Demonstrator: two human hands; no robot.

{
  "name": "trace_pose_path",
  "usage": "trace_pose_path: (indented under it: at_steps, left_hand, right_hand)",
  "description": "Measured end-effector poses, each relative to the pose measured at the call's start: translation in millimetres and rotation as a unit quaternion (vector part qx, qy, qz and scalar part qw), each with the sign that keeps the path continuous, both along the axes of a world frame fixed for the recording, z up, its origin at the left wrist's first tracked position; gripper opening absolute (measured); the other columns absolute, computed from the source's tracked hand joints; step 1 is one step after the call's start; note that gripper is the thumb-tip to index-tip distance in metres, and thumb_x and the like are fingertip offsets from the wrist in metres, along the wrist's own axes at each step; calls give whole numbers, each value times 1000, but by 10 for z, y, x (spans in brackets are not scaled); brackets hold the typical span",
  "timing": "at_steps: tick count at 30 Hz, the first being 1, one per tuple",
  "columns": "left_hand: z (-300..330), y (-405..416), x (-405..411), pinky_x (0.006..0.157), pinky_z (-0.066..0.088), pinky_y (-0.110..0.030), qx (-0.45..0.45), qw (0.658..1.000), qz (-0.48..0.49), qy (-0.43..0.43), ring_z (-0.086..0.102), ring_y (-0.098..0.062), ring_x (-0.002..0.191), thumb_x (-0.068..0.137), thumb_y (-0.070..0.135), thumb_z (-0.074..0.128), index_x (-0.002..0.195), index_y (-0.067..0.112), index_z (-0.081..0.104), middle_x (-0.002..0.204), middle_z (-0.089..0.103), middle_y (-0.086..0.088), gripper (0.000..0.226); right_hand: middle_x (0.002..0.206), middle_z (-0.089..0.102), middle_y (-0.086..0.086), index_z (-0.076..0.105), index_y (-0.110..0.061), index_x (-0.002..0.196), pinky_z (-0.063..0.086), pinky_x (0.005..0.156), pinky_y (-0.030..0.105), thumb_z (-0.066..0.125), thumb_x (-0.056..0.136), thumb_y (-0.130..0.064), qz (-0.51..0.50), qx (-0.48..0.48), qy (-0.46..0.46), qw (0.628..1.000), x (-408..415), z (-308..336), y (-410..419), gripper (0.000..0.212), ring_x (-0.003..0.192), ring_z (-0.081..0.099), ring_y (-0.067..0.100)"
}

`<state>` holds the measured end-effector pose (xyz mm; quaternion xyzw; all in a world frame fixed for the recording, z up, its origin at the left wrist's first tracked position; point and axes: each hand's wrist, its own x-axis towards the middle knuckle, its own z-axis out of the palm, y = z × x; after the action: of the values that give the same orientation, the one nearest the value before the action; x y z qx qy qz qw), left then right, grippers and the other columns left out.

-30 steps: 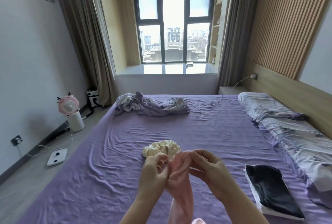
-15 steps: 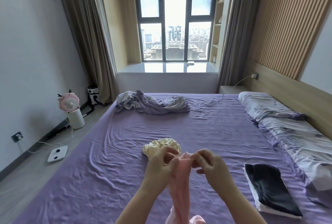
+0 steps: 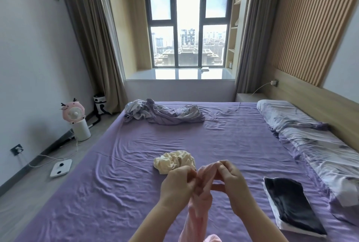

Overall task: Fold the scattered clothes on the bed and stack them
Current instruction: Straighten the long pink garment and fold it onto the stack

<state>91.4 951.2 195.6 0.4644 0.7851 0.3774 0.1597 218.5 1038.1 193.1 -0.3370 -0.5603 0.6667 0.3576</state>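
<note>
Both hands were raised over the near middle of the purple bed (image 3: 120,193), working the top edge of a pink garment (image 3: 200,208) that hung down between the forearms toward the bottom of the view. The left hand (image 3: 177,185) had its fingers curled, pinching the pink cloth at its upper left edge; the right hand (image 3: 232,179) had its fingertips bent in and pinching the cloth's top, with the thumb stretched across below toward the other hand. The two hands were close together, and it looked as though the cloth was bunched between them, though the folds hid exactly how each finger lay. Just beyond the hands a crumpled cream garment (image 3: 173,161) lay on the sheet, apart from the pink one. Near the far left corner of the bed sat a rumpled heap of grey and lilac clothes (image 3: 165,114). To the right, near the patterned pillows (image 3: 314,144), a folded stack (image 3: 293,210) rested flat on the sheet, dark cloth on top of white. On the floor at the left stood a pink fan (image 3: 74,114) and, nearer, a white scale (image 3: 61,168).
</note>
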Motion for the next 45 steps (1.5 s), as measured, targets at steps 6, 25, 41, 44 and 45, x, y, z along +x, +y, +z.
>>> trace_pose_path:
  at_steps: [6,25,41,44,45]
  left_hand:
    - [138,8,-176,78,56,-42,82,989,85,-93,69,-24,82,87,11,62,83,19,71,82,72,-6,13]
    - [227,149,-113,70,51,-36,206,936,83,-273,63,-18,67,91,6,59,84,11,66,74,69,-11,11]
    - [319,113,-143,84,50,-42,104,995,4,13,66,-9,81,79,35,70,86,24,74,79,72,7,14]
    - [317,147,-106,75,56,-46,134,982,23,-129,69,-19,73,86,14,67,81,13,69,75,71,-6,5]
    - [321,162,-96,71,58,-47,139,970,35,-194,69,-24,73,89,9,62,83,9,65,78,70,-12,6]
  right_hand:
    - [70,57,5,50,-12,82,58,55,39,43,98,-12,-39,163,-189,967,88,-135,107,17,65,60,15]
    - [81,63,-7,68,-23,70,47,69,18,73,79,-10,10,293,-125,948,-78,98,-33,17,77,59,1]
    - [88,68,21,55,0,94,54,53,31,42,99,-12,1,-21,26,999,-251,330,233,18,74,69,24]
    - [88,64,13,53,-9,95,56,64,36,60,90,-28,-27,66,-59,996,-229,234,209,21,75,64,17]
    - [89,64,8,51,-12,98,54,66,30,69,82,-36,-18,96,-95,991,-211,203,181,34,76,63,13]
